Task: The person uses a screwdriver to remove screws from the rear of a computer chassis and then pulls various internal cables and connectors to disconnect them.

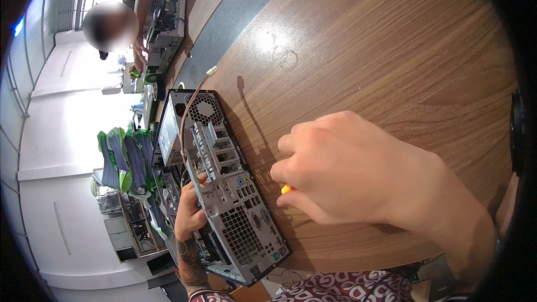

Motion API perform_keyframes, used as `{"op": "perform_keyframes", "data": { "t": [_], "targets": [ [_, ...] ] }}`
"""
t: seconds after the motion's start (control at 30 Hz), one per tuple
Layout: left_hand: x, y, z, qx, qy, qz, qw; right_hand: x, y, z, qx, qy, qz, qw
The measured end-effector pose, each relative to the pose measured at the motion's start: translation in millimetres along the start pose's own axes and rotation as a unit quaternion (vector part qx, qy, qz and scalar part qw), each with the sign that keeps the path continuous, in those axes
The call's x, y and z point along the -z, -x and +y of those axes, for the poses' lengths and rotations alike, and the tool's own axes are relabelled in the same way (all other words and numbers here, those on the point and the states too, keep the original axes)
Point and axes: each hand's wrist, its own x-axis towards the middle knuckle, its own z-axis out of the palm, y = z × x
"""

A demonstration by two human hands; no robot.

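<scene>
A grey and black desktop computer case (pixel 238 229) lies open on the table, its rear panel of ports and vents facing right. My left hand (pixel 189 212) is curled against the inner metal frame, with fingertips partly hidden inside the case. A brown cable sticks up past the power supply and ends in a white connector (pixel 211 71) in the air. Over the table, to the right of the ports, my right hand (pixel 335 168) is closed around a small yellow and orange tool handle (pixel 287 189). The rest of that tool is hidden in my fingers.
Across the wood-grain table (pixel 391 50), a co-worker leans over another opened computer case (pixel 168 28). Green-and-grey bundles (pixel 120 159) and loose computer parts (pixel 131 218) stand beyond my case on the left. A dark round-edged object (pixel 516 134) sits at the right rim.
</scene>
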Motion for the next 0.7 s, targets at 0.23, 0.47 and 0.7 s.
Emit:
{"op": "perform_keyframes", "data": {
  "t": [0.23, 0.47, 0.7],
  "targets": [
    [0.6, -0.4, 0.1, -0.022, -0.012, 0.007, 1.0, 1.0, 0.8, 0.2, -0.002, 0.007, 0.021, 1.0],
    [0.4, -0.3, -0.6, 0.004, 0.004, 0.004, 1.0, -3.9, -1.7, 0.8, 0.017, 0.004, 0.053, 0.998],
    [1.5, -1.7, -1.2, -0.003, 0.01, -0.004, 1.0, -1.4, -2.1, 0.5, 0.007, 0.009, 0.016, 1.0]
  ]
}}
